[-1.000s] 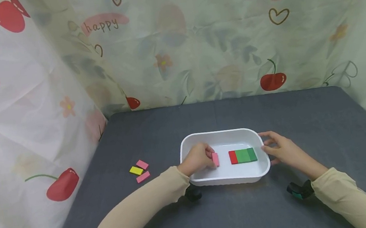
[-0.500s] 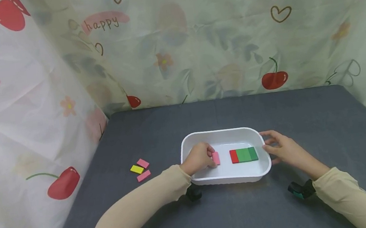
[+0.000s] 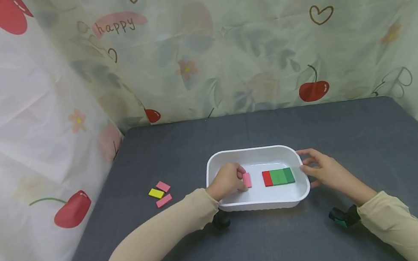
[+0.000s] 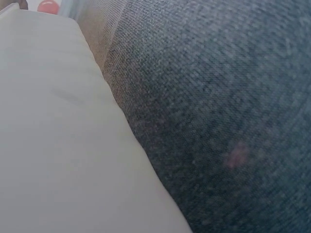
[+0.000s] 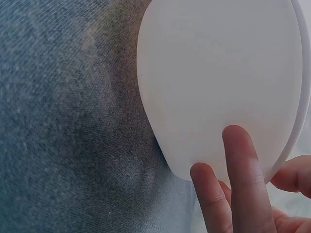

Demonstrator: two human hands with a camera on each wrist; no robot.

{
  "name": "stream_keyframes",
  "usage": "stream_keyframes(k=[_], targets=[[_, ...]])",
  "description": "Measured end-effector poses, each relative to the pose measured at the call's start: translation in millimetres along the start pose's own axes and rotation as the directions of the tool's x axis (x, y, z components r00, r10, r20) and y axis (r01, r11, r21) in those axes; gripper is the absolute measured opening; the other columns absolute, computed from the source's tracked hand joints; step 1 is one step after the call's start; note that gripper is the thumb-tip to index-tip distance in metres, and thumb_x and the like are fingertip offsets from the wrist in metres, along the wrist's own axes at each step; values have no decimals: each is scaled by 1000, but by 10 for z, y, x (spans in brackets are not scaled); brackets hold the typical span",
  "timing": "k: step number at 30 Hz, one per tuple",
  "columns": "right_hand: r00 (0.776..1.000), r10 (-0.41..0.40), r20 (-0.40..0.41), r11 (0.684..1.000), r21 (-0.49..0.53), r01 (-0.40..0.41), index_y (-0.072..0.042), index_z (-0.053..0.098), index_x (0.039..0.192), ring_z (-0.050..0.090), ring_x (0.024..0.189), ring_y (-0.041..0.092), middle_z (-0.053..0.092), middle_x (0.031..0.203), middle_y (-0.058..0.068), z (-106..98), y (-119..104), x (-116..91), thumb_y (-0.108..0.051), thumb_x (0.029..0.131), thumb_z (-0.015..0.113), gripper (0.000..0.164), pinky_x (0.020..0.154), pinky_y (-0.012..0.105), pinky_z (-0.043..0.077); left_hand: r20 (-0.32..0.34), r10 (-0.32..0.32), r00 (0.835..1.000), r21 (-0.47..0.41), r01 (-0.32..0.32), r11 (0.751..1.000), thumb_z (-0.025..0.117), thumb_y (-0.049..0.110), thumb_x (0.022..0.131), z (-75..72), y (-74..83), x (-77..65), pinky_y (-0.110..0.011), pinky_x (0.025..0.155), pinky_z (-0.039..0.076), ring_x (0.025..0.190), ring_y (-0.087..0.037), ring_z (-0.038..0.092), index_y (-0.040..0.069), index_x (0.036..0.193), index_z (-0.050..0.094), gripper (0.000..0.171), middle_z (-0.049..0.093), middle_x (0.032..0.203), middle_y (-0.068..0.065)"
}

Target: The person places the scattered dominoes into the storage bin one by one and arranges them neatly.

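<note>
In the head view my left hand (image 3: 227, 181) reaches into the white basin (image 3: 260, 203) and pinches a pink block (image 3: 247, 180) at its left side. Part of that block is hidden behind the fingers. Farther right on the basin floor lies a tight row of a red block (image 3: 267, 179) and several green blocks (image 3: 282, 177). My right hand (image 3: 324, 173) is at the basin's right end. The right wrist view has its straight fingers (image 5: 245, 179) touching the outer wall (image 5: 218, 73), with another digit at the rim. The left wrist view shows mostly outer wall (image 4: 68, 126).
Left of the basin, two loose pink blocks (image 3: 164, 200) and a yellow block (image 3: 156, 193) lie on the dark grey table cloth (image 3: 180, 146). A patterned curtain (image 3: 220, 60) closes off the back and sides. Dark devices (image 3: 344, 217) sit at both wrists.
</note>
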State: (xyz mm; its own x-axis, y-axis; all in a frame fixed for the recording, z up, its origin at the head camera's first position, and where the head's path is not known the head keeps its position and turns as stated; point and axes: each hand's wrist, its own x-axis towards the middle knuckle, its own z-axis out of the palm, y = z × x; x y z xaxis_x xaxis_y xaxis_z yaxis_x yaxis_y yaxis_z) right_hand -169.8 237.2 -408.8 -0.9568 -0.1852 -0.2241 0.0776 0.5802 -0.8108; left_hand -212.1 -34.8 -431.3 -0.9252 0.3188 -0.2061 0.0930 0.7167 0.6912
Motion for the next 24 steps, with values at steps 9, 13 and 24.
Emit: stream_keyframes(k=[9, 13, 24], targets=[[1000, 18, -6, 1000, -9, -18, -4, 31, 147, 60, 109, 40, 49, 128, 30, -5, 4, 13, -17, 98, 56, 57, 66, 37, 58, 5, -16, 1000, -9, 16, 1000, 83, -2, 68, 5, 5, -3, -21, 61, 43, 70, -14, 50, 0, 101, 66, 37, 55, 78, -3], [1000, 10, -7, 1000, -15, -10, -3, 31, 146, 61, 109, 40, 49, 128, 30, -4, 7, 14, -17, 98, 56, 56, 66, 37, 58, 14, -29, 999, -20, 30, 999, 82, -2, 69, 3, 15, -7, -22, 61, 43, 71, -15, 51, 0, 101, 65, 37, 55, 78, -3], [1000, 13, -10, 1000, -13, -13, -4, 31, 146, 61, 108, 39, 49, 127, 30, 4, 11, 17, -18, 97, 57, 57, 66, 37, 58, 20, -22, 1000, -34, 23, 999, 84, -1, 66, -33, 2, -22, -24, 62, 46, 71, -15, 55, 1, 109, 61, 49, 61, 84, -5]])
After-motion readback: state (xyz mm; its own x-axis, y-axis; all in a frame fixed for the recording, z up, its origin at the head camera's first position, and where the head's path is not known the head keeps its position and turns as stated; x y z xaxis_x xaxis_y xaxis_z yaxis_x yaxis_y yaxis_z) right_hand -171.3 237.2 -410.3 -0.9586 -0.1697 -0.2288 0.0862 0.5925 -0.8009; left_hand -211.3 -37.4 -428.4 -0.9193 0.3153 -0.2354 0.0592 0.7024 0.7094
